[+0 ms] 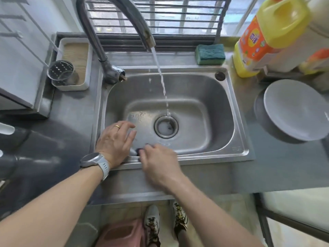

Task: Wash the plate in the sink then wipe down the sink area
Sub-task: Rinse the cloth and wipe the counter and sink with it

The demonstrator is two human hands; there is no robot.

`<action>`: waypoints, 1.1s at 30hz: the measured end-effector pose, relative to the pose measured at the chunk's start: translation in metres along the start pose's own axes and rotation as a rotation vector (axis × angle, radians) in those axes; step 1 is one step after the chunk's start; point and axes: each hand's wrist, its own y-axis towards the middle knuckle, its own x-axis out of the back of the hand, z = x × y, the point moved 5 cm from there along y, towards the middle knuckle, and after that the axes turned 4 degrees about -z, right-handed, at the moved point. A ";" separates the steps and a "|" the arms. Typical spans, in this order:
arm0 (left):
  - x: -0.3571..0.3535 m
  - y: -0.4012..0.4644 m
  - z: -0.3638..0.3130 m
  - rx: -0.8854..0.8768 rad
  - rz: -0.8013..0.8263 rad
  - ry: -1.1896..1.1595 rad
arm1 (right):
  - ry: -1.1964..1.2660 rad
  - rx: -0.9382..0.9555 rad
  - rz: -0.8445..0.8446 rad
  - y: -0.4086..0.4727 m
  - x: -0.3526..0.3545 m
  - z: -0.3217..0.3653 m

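The left hand [115,139] lies open, fingers spread, over the near left edge of the sink [238,150], with a ring [117,126] on one finger and a watch [94,160] on the wrist. The right hand [158,161], blurred, sits just beside it at the near rim, fingers pinched on a small dark thing [139,150] too hidden to identify. Water [161,75] runs from the tap [106,41] down to the drain [166,126]. The plate [293,109] rests on the counter [277,166] right of the sink. A sponge [210,54] lies on the far ledge, a yellow bottle [267,36] right of it.
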 end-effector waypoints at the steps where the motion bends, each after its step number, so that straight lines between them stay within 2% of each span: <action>1: -0.002 0.000 -0.001 -0.002 0.009 0.004 | 0.042 0.021 -0.027 0.003 -0.004 0.015; 4: -0.005 -0.004 -0.001 0.022 0.035 0.052 | 0.048 0.069 -0.069 -0.002 0.002 -0.005; 9: -0.005 -0.003 -0.004 0.026 0.057 0.101 | -0.210 0.045 -0.063 -0.030 0.048 -0.143; 14: -0.011 -0.003 0.005 0.007 0.063 0.137 | -0.561 0.344 0.016 -0.004 0.082 -0.212; 18: -0.011 -0.004 0.007 -0.015 0.017 0.129 | -0.732 0.594 0.054 0.065 0.110 -0.238; 23: -0.015 -0.003 0.012 0.002 -0.013 0.122 | -0.865 0.832 -0.028 0.162 0.159 -0.221; 27: -0.014 -0.003 0.009 -0.018 -0.026 0.127 | -0.757 0.713 -0.018 0.119 0.136 -0.238; 30: -0.012 -0.003 0.007 -0.025 -0.024 0.141 | -0.668 0.785 0.039 0.095 0.139 -0.247; 33: -0.011 -0.005 0.007 -0.028 -0.063 0.131 | -0.709 0.877 -0.026 0.139 0.169 -0.241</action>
